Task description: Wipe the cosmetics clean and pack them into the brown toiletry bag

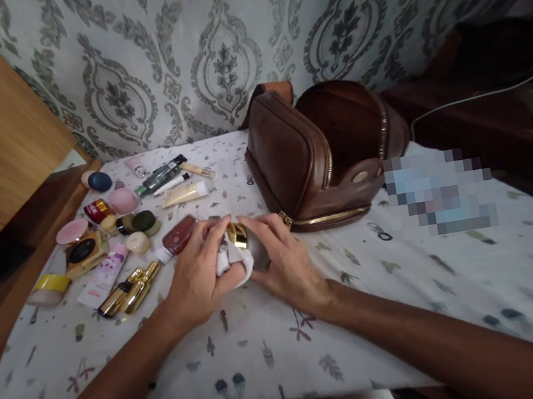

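Observation:
Over the middle of the table, my left hand (192, 279) is closed on a crumpled white cloth (230, 263). Its fingers press the cloth against a small gold-capped bottle (238, 235). From the other side my right hand (291, 268) is wrapped round the bottle's greyish body, most of which my fingers hide. Just left of my left hand lies a clear bottle of reddish-brown liquid (180, 235). Behind my right hand stands a brown leather bag (290, 155), its zipped top wide open.
Several cosmetics lie at the left, among them gold tubes (141, 287), a pink-and-white tube (104, 277), a cream tube (185, 194) and a yellow-lidded jar (52, 284). A blurred-out flat item (440, 193) is at the right. Patterned wallpaper (223, 51) rises behind the cloth-covered table (272, 360).

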`<state>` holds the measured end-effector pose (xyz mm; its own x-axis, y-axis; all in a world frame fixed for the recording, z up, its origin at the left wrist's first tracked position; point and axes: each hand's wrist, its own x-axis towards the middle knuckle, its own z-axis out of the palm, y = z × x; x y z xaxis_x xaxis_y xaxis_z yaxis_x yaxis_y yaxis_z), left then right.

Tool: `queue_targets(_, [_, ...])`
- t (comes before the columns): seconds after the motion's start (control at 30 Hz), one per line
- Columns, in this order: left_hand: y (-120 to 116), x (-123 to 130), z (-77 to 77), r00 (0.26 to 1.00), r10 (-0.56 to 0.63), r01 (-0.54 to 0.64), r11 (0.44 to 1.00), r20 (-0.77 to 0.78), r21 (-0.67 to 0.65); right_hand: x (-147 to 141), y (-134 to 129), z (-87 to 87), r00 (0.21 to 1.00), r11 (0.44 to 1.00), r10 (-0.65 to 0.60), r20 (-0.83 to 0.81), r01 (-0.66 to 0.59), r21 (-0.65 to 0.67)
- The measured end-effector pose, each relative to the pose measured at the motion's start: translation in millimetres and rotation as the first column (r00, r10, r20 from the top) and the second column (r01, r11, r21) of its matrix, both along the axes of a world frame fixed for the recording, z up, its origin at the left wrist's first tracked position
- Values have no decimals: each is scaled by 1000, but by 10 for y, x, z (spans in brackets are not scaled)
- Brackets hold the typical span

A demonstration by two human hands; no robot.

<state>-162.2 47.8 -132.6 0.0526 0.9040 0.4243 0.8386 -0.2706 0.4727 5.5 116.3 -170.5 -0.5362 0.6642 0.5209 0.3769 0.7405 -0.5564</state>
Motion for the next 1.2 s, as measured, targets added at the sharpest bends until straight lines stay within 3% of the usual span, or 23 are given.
queue_targets(0.1, [-24,40,79,997,23,-22,1000,77,-20,-1,-33,-8,996,993,-24,83,15,114])
queue_targets(0.3, [-13,-42,247,954,19,28,988,301,-150,39,-68,-11,986,964,67,152,-103,246])
queue_targets(0.43, [36,-181,228,833,61,87,967,551,-238,51,-63,7,981,966,174,82,-186,177])
queue_targets(0.57, [76,-255,136,739,54,108,974,672,-198,9,-20,43,955,961,270,-126,-276,-35])
queue_targets(0.67, [88,-253,110,761,38,69,988,648,-140,-33,0,68,922,911,244,-300,-323,-254])
queue_targets(0.83, [93,-211,114,820,25,11,998,572,-60,-74,-10,96,870,750,130,-476,-400,-526])
queue_targets(1.03, [51,-76,68,960,27,-37,999,277,32,-91,-3,133,828,641,84,-554,-470,-606])
queue_targets(1.2, [-19,-31,46,972,138,-160,981,188,107,-109,-6,126,775,544,76,-627,-560,-626])
